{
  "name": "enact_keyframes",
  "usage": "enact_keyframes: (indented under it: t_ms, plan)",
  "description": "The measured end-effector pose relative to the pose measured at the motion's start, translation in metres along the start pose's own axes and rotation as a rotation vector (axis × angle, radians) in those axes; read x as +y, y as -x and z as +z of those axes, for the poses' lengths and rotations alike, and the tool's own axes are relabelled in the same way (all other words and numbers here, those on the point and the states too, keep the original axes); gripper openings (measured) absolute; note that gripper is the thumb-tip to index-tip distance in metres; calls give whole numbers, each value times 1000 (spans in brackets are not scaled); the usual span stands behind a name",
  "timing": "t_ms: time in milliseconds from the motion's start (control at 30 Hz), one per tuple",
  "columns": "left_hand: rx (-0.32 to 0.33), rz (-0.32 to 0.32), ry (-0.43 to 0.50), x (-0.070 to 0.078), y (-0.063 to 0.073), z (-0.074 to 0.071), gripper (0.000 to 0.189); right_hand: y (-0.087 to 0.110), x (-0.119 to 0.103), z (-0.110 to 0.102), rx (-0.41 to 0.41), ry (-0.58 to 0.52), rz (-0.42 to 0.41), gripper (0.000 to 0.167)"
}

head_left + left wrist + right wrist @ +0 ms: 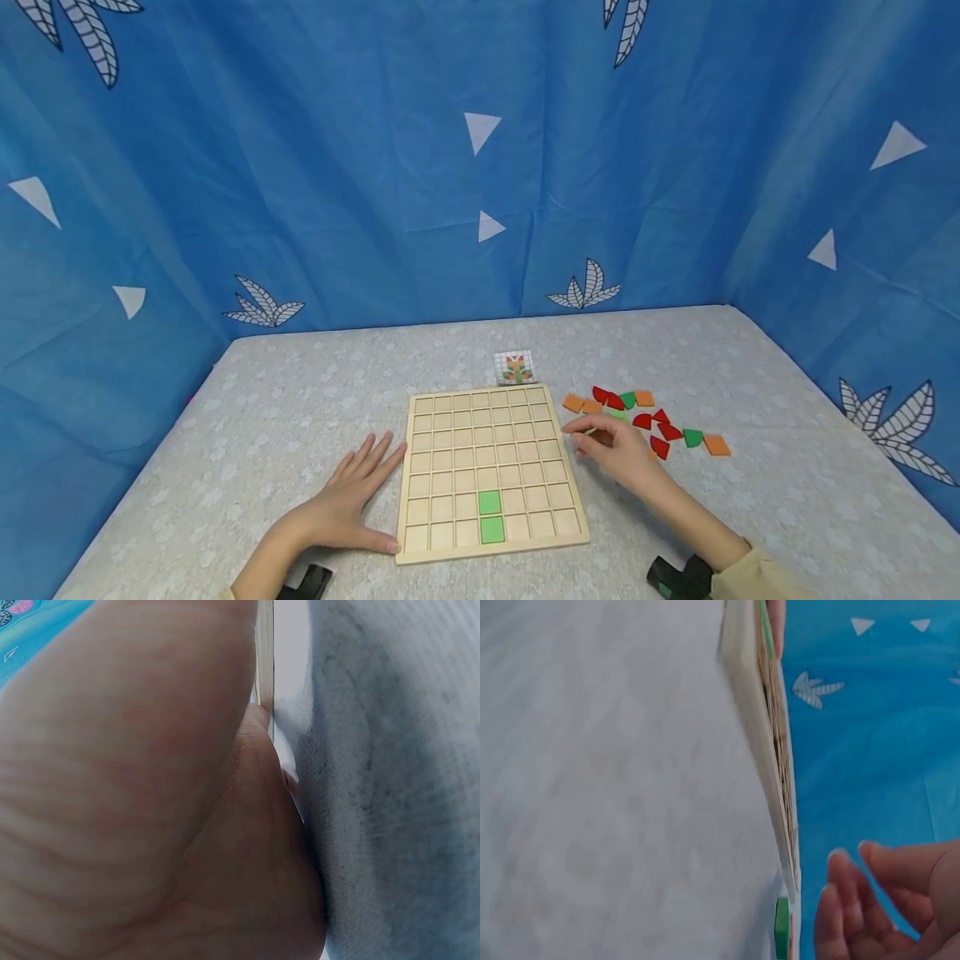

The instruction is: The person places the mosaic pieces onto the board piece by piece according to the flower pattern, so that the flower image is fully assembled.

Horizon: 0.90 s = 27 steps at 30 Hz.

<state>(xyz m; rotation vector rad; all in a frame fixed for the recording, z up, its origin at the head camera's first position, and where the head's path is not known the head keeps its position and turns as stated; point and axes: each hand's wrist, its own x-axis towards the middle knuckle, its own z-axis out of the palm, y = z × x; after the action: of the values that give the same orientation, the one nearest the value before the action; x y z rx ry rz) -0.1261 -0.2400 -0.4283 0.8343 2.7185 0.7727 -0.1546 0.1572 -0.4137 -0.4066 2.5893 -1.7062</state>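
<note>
A pale wooden grid board [442, 458] lies on the table with two light green squares [490, 502] set one above the other in its lowest rows. My left hand [345, 500] rests flat at the board's left side, fingers spread, with the thumb tip and a fingertip against its edge. In the left wrist view the palm [127, 765] hides most of the scene. My right hand [618, 446] hovers just off the board's right edge, beside the loose pieces. The right wrist view shows its fingers [840, 889] loosely bent, thumb and forefinger slightly apart, holding nothing.
Scattered right of the board are several red pieces [660, 447], orange squares [717, 445] and dark green pieces [693, 437]; the right hand partly covers some. A small pattern card [516, 367] lies behind the board. Blue curtains [420, 208] hang around the table.
</note>
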Motion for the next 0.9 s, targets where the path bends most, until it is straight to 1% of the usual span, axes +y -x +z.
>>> enact_keyframes:
  t_ms: [100, 167, 267, 333, 467, 733, 833, 900]
  plan:
    - [3, -6, -3, -1, 0, 0, 118, 1, 8, -7, 69, 33, -3, 16]
    - [5, -10, -5, -1, 0, 0, 118, 0, 12, -10, 87, 45, -19, 20]
    - [4, -18, -3, 0, 0, 1, 118, -1, 16, -13, 88, 81, -14, 25]
    - [-1, -22, -3, 0, 0, 1, 118, -1, 18, -13, 83, 108, 7, 27]
    - [-6, -22, -5, -1, -1, 1, 118, -1, 21, -14, 85, 163, 26, 29]
    - [-4, -9, -17, -2, -1, 1, 118, -1, 21, -11, 121, 345, -61, 26]
    - [-2, -6, -20, -1, -1, 0, 118, -1, 20, -8, 134, 387, -99, 26]
    - [-1, -3, -20, -1, 0, 0, 118, -1, 20, -6, 138, 394, -107, 24]
